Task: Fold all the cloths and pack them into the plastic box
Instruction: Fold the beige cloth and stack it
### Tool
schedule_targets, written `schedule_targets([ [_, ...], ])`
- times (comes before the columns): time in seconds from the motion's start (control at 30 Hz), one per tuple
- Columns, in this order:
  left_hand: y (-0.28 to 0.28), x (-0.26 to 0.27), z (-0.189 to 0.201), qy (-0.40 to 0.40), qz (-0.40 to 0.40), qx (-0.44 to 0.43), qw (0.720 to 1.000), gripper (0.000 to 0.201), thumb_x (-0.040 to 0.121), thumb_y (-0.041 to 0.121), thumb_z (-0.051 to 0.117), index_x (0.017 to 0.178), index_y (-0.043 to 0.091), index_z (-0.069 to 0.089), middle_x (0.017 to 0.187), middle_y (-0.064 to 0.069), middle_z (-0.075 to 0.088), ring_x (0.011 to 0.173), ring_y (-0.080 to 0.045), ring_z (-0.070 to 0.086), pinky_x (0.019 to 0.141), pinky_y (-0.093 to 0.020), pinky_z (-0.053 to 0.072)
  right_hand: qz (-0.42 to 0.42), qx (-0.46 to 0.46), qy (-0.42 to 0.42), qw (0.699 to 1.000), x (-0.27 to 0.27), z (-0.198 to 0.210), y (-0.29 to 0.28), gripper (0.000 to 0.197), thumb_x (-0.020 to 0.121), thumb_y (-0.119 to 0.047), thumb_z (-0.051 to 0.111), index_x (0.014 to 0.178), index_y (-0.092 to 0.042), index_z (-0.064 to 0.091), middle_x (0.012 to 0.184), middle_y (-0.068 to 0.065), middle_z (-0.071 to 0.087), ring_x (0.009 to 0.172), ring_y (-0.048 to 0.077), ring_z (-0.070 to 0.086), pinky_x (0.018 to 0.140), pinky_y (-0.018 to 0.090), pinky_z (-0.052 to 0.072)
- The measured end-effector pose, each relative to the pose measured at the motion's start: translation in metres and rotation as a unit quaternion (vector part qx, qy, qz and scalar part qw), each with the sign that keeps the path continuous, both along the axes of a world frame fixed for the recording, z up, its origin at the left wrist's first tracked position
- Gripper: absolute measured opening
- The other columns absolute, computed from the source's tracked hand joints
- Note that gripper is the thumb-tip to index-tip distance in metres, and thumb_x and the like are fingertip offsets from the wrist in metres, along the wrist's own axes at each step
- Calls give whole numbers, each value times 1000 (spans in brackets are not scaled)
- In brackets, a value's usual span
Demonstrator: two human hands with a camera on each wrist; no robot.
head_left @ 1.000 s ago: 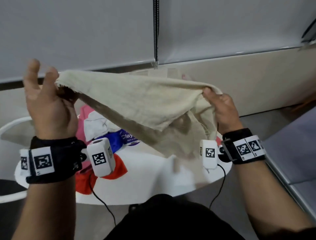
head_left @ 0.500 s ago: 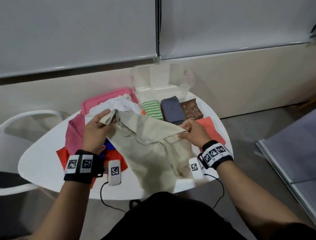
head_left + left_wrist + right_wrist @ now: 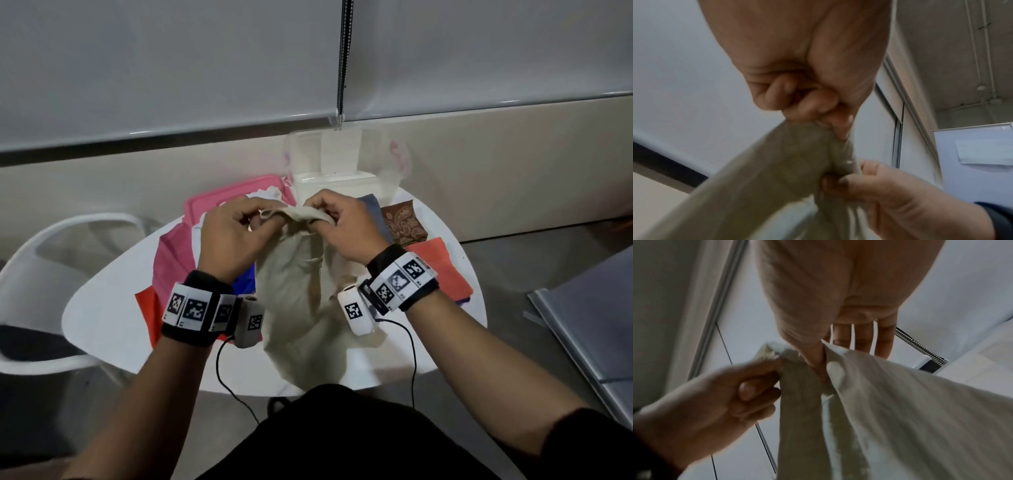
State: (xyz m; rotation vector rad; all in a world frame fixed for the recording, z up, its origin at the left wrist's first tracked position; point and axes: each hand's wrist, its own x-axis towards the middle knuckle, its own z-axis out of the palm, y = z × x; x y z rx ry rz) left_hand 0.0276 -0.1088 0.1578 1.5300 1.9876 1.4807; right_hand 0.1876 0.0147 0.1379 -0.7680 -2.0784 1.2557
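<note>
A beige cloth (image 3: 294, 284) hangs from both hands over the round white table (image 3: 102, 329), its lower end reaching the near edge. My left hand (image 3: 236, 233) pinches the cloth's top edge, and my right hand (image 3: 339, 222) pinches the same edge a little to the right, the two hands almost touching. The left wrist view has the left hand (image 3: 818, 104) curled on the beige cloth (image 3: 766, 178). The right wrist view has the right hand (image 3: 818, 356) pinching the beige cloth (image 3: 900, 402). The clear plastic box (image 3: 342, 161) stands at the table's far side.
Folded cloths lie behind the hands: a grey-blue one (image 3: 373, 205), a brown patterned one (image 3: 404, 222), an orange one (image 3: 442, 270). To the left lie a pink lid (image 3: 233, 198) and a heap of pink, white, blue and red cloths (image 3: 171, 260). A white chair (image 3: 51, 274) stands left.
The hands came down from a wide raised spread and drew together. The cloth's top edge is now bunched between them and the cloth hangs lower over the table.
</note>
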Motion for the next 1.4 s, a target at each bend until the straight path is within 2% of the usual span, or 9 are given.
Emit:
schedule_targets([
  [0.17, -5, 14, -57, -99, -72, -160, 980, 60, 73, 41, 84, 123, 26, 55, 117, 13, 63, 104, 5, 60, 83, -12, 49, 16, -60, 61, 996, 9, 28, -1, 14, 90, -1, 46, 85, -9, 57, 78, 0, 56, 74, 7, 51, 69, 22, 43],
  [0.43, -4, 10, -93, -247, -99, -110, 958, 14, 87, 4, 69, 91, 17, 67, 84, 3, 69, 78, -6, 58, 73, -23, 45, 23, -5, -8, 1000, 56, 41, 14, 30, 75, -17, 79, 95, -8, 58, 84, -5, 63, 79, 16, 59, 73, 29, 48],
  [0.6, 2, -3, -79, -55, -131, -116, 983, 18, 89, 30, 69, 104, 21, 66, 96, 3, 67, 89, -11, 61, 81, -23, 46, -136, -20, 119, 983, 65, 46, 10, 18, 81, -25, 80, 94, -13, 75, 88, -4, 76, 86, 10, 70, 79, 28, 53],
  [0.7, -3, -4, -113, 106, -191, -250, 943, 42, 83, 52, 65, 109, 18, 63, 100, 2, 64, 92, -15, 60, 82, -29, 47, -187, -11, 167, 968, 77, 61, 21, 27, 77, -28, 84, 96, -10, 76, 92, -3, 77, 90, 15, 73, 83, 32, 57],
  [0.8, -13, -21, -135, 18, -121, -323, 938, 11, 83, 43, 72, 83, 34, 65, 76, 11, 67, 74, -8, 64, 68, -26, 46, -216, -4, 179, 960, 99, 72, 31, 18, 75, -21, 85, 87, -12, 75, 82, -8, 76, 79, 10, 71, 77, 27, 55],
  [0.97, -27, -54, -104, -117, 0, -198, 973, 21, 75, 5, 81, 91, 6, 67, 79, 2, 65, 72, -3, 57, 62, -7, 41, -255, -47, 163, 952, 158, 51, 40, 14, 71, -23, 87, 77, -16, 76, 76, -9, 75, 72, 7, 68, 69, 24, 53],
  [1.17, -47, -77, -55, -63, -77, -268, 958, 23, 64, 12, 75, 80, 20, 60, 83, 2, 63, 69, -12, 59, 62, -24, 50, -272, -130, 122, 946, 184, 6, 34, 27, 62, -27, 87, 82, -11, 77, 79, -4, 76, 72, 10, 69, 69, 24, 54],
  [1.3, -62, -76, -29, 22, -99, -273, 957, 32, 77, -13, 64, 78, 19, 59, 63, 12, 60, 49, 0, 49, 47, -11, 39, -262, -178, 119, 941, 207, -1, 30, 40, 62, -29, 88, 93, -7, 76, 93, 8, 75, 88, 26, 69, 86, 42, 54],
  [1.4, -81, -90, -3, 24, -108, -253, 961, 24, 76, 4, 72, 82, 26, 66, 69, 1, 66, 57, -26, 59, 49, -32, 46, -225, -223, 122, 941, 229, 1, 32, 45, 73, -25, 83, 109, -1, 71, 114, 27, 66, 110, 48, 61, 100, 62, 44],
])
